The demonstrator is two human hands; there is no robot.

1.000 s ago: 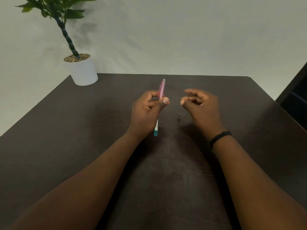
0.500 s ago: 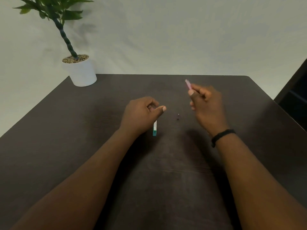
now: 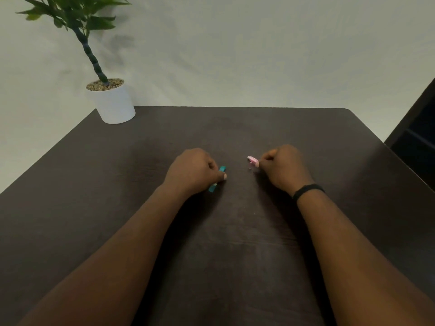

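Pink piece (image 3: 252,159) moved right, off teal pen (image 3: 213,188); plant pot (image 3: 115,105) well apart.

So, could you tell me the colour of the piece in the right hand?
The piece is pink, clearest in head view.

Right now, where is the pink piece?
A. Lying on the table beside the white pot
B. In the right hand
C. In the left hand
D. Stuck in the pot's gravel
B: the pink piece sticks out from the curled fingers of the right hand, while the left hand grips the teal piece.
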